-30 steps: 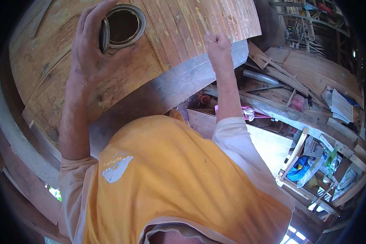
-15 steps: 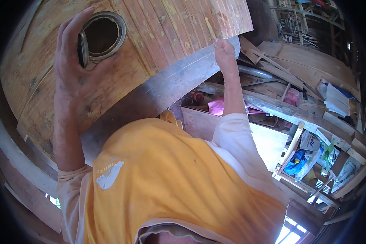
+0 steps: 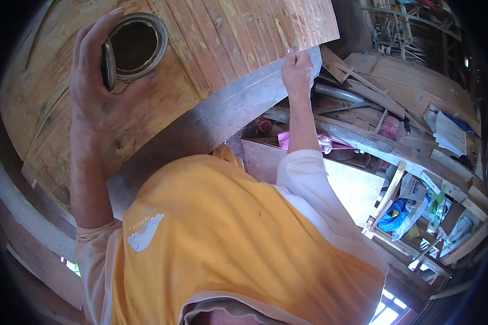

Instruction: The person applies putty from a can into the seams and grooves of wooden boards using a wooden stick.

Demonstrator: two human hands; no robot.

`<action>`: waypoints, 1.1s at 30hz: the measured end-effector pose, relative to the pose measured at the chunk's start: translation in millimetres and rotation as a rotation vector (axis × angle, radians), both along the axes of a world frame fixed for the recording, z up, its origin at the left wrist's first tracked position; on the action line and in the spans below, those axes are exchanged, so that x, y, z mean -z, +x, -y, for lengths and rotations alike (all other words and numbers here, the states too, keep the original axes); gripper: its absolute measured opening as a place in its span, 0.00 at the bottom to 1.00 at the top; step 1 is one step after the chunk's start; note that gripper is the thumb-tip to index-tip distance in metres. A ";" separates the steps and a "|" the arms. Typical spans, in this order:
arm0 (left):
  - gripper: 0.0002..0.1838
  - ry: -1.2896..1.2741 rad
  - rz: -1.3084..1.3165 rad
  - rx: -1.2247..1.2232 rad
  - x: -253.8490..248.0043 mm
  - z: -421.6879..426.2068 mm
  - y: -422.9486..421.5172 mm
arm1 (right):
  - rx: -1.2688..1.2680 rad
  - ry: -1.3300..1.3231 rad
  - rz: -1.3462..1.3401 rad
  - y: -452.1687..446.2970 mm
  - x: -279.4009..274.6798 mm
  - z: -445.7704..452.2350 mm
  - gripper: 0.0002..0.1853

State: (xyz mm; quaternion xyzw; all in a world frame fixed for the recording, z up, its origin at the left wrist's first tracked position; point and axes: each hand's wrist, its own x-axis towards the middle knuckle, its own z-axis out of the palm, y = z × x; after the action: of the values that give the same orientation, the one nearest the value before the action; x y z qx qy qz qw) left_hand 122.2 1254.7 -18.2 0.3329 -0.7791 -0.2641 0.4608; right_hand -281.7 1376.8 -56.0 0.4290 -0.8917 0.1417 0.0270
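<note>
My left hand (image 3: 95, 89) is curled at the side of a round metal can (image 3: 160, 46), its fingers along the left and its thumb below. The can's open mouth faces me, with a dark inside and a smeared rim. A round lid (image 3: 109, 65) stands on edge between the palm and the rim. My right hand (image 3: 297, 73) is closed in a pinch at the lower edge of a ribbed wooden panel (image 3: 238, 38). Whatever it holds, if anything, is hidden. Pale residue marks its knuckles.
Below the panel runs a smooth grey board (image 3: 211, 116). To the right are a long beam (image 3: 374, 143), scrap wood (image 3: 371, 89), a grey pipe (image 3: 339, 93) and pink plastic (image 3: 283, 140). A wooden rack (image 3: 385, 200) holds plastic bags (image 3: 412, 211).
My right hand has shifted slightly left and up along the panel edge. My left hand, the can and the lid have barely moved.
</note>
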 end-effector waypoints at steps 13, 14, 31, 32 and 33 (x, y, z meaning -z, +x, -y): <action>0.46 0.010 0.001 -0.010 -2.8 1.4 1.0 | 0.103 0.063 0.008 8.2 -7.2 -10.7 0.19; 0.46 0.012 0.001 -0.019 -2.2 1.9 2.4 | 0.135 0.083 0.017 12.1 -9.1 -14.4 0.19; 0.46 -0.007 -0.022 -0.004 -1.0 2.8 -0.7 | 0.037 0.052 -0.064 21.5 -17.0 17.0 0.18; 0.46 -0.008 -0.014 -0.005 -1.6 3.4 -0.1 | 0.071 0.086 -0.059 23.0 -18.4 14.0 0.18; 0.46 -0.007 -0.009 -0.009 -2.3 3.2 0.1 | 0.103 0.121 -0.056 25.0 -21.1 5.3 0.18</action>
State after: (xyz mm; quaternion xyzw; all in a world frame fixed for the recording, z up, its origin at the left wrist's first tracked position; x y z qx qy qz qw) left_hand 122.3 1251.6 -15.8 0.3334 -0.7765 -0.2607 0.4668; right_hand -256.6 1371.5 -35.0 0.3873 -0.9184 0.0742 0.0332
